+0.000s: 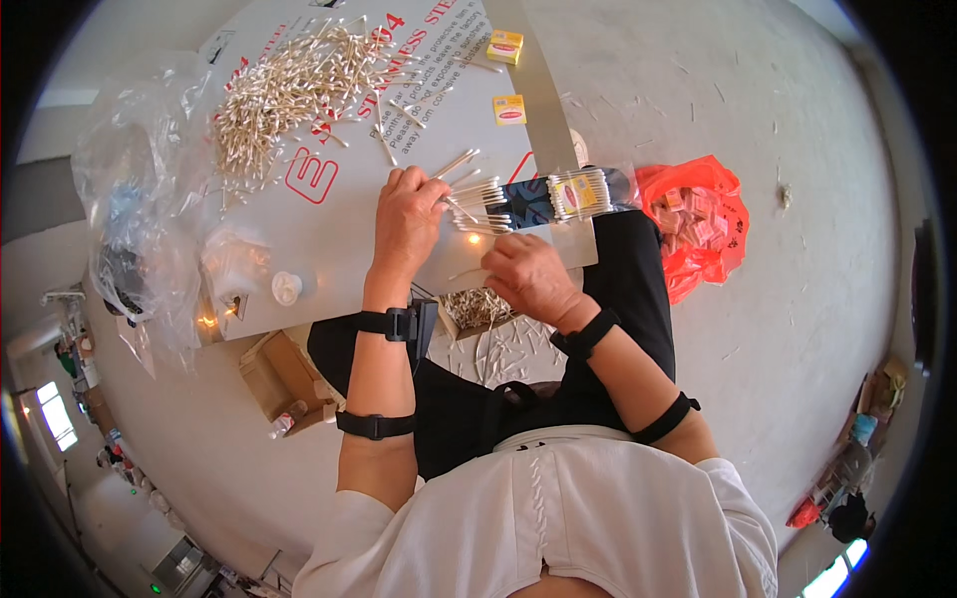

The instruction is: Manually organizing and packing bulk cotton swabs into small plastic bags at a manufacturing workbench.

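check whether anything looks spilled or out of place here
Yes: thin, white-tipped cotton swabs lie strewn on the pale grey floor, lower than the flat grey tabletop. They look spilled, since many others form a dense heap above.

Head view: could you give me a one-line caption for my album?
Left hand and right hand at a table strewn with cotton swabs, a red bag alongside.

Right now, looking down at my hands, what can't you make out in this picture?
All in the head view:
Right hand: blurred, its curled fingers hiding whether it grips anything.
Left hand: its back hides the palm and what it may hold.
Cotton swabs below the table: the table's edge covers part of the pile.
Pink packets: the red bag's folds cover some.
Clutter near the left rim: too small and blurred to name.
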Action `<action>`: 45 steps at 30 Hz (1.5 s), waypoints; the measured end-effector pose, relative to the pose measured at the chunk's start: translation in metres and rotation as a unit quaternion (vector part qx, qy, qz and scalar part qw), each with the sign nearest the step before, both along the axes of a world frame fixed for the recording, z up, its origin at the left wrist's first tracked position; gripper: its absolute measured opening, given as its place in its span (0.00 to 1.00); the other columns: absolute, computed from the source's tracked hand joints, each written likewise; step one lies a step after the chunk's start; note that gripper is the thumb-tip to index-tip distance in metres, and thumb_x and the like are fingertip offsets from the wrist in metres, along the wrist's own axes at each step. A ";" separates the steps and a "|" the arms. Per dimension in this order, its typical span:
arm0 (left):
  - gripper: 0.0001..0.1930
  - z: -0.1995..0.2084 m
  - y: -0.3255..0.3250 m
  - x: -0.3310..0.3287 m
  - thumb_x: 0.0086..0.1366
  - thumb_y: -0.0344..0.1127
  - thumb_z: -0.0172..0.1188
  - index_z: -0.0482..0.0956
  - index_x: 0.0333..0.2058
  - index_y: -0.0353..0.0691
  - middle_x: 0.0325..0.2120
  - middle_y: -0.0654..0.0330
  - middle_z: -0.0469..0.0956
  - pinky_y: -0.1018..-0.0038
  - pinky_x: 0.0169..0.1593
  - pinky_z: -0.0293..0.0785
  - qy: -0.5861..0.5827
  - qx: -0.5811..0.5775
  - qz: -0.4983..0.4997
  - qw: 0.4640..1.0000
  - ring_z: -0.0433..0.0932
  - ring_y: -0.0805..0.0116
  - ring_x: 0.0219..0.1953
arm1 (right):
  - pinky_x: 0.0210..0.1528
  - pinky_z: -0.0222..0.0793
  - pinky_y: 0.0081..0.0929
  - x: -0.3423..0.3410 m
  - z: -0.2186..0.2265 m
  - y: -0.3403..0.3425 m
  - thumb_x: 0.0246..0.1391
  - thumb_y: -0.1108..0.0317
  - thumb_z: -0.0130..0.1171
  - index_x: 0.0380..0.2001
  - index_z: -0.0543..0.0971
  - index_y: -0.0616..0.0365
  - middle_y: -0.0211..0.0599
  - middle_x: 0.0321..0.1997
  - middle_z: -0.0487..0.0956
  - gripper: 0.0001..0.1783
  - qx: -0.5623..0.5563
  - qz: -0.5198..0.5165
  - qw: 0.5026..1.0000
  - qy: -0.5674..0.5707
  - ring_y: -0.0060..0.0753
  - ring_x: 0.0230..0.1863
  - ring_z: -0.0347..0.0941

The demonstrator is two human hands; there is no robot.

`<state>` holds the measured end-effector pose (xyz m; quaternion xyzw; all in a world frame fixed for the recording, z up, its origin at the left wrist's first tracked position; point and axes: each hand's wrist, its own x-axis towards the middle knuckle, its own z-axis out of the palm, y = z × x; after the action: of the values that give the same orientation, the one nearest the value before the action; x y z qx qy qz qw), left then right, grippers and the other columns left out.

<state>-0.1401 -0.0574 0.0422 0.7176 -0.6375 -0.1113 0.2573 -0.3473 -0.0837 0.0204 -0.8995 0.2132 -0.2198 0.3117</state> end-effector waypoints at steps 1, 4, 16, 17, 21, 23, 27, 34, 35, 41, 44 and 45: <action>0.08 -0.002 -0.001 0.001 0.50 0.23 0.65 0.77 0.29 0.40 0.29 0.62 0.72 0.64 0.45 0.70 0.000 0.000 0.000 1.000 0.72 0.59 0.39 | 0.39 0.72 0.38 0.002 -0.002 0.004 0.38 0.68 0.65 0.23 0.73 0.55 0.38 0.28 0.72 0.10 0.000 0.000 1.000 0.000 0.43 0.35 0.75; 0.07 -0.008 -0.005 0.004 0.51 0.25 0.65 0.75 0.28 0.41 0.29 0.62 0.71 0.63 0.43 0.69 -0.042 0.011 -0.041 0.998 0.71 0.60 0.39 | 0.38 0.72 0.37 0.006 -0.006 0.011 0.41 0.69 0.60 0.22 0.73 0.55 0.38 0.28 0.73 0.06 -0.033 0.021 0.998 0.053 0.43 0.35 0.75; 0.08 -0.013 -0.009 0.012 0.53 0.25 0.63 0.73 0.29 0.43 0.30 0.62 0.71 0.62 0.44 0.67 -0.054 -0.006 -0.088 0.995 0.71 0.58 0.40 | 0.38 0.73 0.36 0.004 -0.005 0.009 0.42 0.70 0.58 0.21 0.74 0.56 0.38 0.27 0.74 0.04 -0.047 0.041 0.996 0.056 0.42 0.32 0.76; 0.08 -0.014 -0.010 0.013 0.53 0.25 0.63 0.73 0.29 0.42 0.31 0.61 0.72 0.62 0.44 0.68 -0.017 -0.018 -0.056 0.998 0.71 0.57 0.40 | 0.38 0.73 0.36 0.005 -0.005 0.008 0.42 0.70 0.58 0.21 0.74 0.56 0.38 0.27 0.74 0.04 -0.051 0.044 0.996 0.054 0.41 0.32 0.76; 0.08 -0.019 -0.014 0.014 0.53 0.25 0.63 0.73 0.30 0.39 0.31 0.59 0.73 0.61 0.43 0.70 -0.052 -0.027 0.039 0.998 0.72 0.55 0.38 | 0.35 0.72 0.37 0.005 -0.007 0.009 0.42 0.72 0.58 0.21 0.70 0.56 0.37 0.26 0.71 0.06 -0.054 0.054 0.996 0.035 0.43 0.30 0.74; 0.08 -0.021 -0.014 0.013 0.53 0.25 0.64 0.74 0.30 0.39 0.30 0.58 0.73 0.61 0.43 0.70 -0.050 -0.009 0.037 0.998 0.72 0.54 0.38 | 0.36 0.73 0.37 0.002 -0.005 0.009 0.42 0.71 0.58 0.21 0.72 0.56 0.37 0.26 0.73 0.05 -0.052 0.072 0.995 0.053 0.43 0.31 0.75; 0.09 -0.025 -0.013 0.006 0.52 0.27 0.66 0.74 0.29 0.41 0.30 0.60 0.73 0.59 0.43 0.69 -0.031 -0.011 0.073 0.997 0.72 0.54 0.39 | 0.33 0.74 0.39 0.000 -0.002 0.009 0.46 0.69 0.59 0.23 0.73 0.57 0.39 0.25 0.75 0.05 0.011 0.043 0.997 0.057 0.46 0.30 0.77; 0.09 -0.029 -0.016 -0.007 0.51 0.25 0.66 0.75 0.31 0.41 0.32 0.60 0.73 0.59 0.44 0.68 -0.040 -0.009 0.022 0.999 0.72 0.54 0.40 | 0.31 0.72 0.43 -0.004 -0.005 0.006 0.52 0.67 0.61 0.27 0.76 0.58 0.44 0.27 0.78 0.07 0.134 -0.099 0.984 0.061 0.53 0.28 0.76; 0.10 -0.029 -0.018 -0.007 0.52 0.25 0.66 0.75 0.32 0.41 0.33 0.60 0.73 0.59 0.44 0.68 -0.037 -0.032 0.036 0.998 0.72 0.54 0.41 | 0.31 0.72 0.43 -0.005 -0.005 0.005 0.52 0.67 0.61 0.27 0.77 0.58 0.45 0.27 0.79 0.06 0.162 -0.112 0.978 0.060 0.53 0.29 0.76; 0.11 -0.031 -0.032 -0.004 0.52 0.26 0.66 0.76 0.34 0.42 0.36 0.61 0.73 0.58 0.46 0.67 -0.046 -0.054 0.088 0.994 0.71 0.54 0.45 | 0.32 0.72 0.44 0.000 -0.001 0.002 0.53 0.66 0.60 0.26 0.78 0.57 0.46 0.25 0.79 0.07 0.196 -0.130 0.969 0.072 0.53 0.30 0.77; 0.11 -0.035 -0.033 -0.003 0.52 0.27 0.67 0.76 0.33 0.44 0.35 0.61 0.72 0.58 0.46 0.66 -0.038 -0.036 0.077 0.996 0.71 0.55 0.44 | 0.32 0.72 0.47 0.002 -0.002 0.001 0.53 0.64 0.59 0.25 0.78 0.56 0.46 0.24 0.79 0.08 0.184 -0.130 0.972 0.071 0.53 0.29 0.78; 0.10 -0.035 -0.033 -0.004 0.52 0.27 0.67 0.76 0.32 0.45 0.35 0.61 0.72 0.58 0.46 0.66 -0.038 -0.017 0.061 0.997 0.70 0.55 0.44 | 0.32 0.72 0.47 0.001 -0.002 0.001 0.53 0.64 0.59 0.26 0.78 0.55 0.46 0.23 0.79 0.08 0.180 -0.131 0.972 0.069 0.53 0.29 0.78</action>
<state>-0.1441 -0.0907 0.0069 0.7543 -0.6036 -0.0572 0.2517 -0.3462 -0.0823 0.0182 -0.8058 0.3862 -0.1538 0.4218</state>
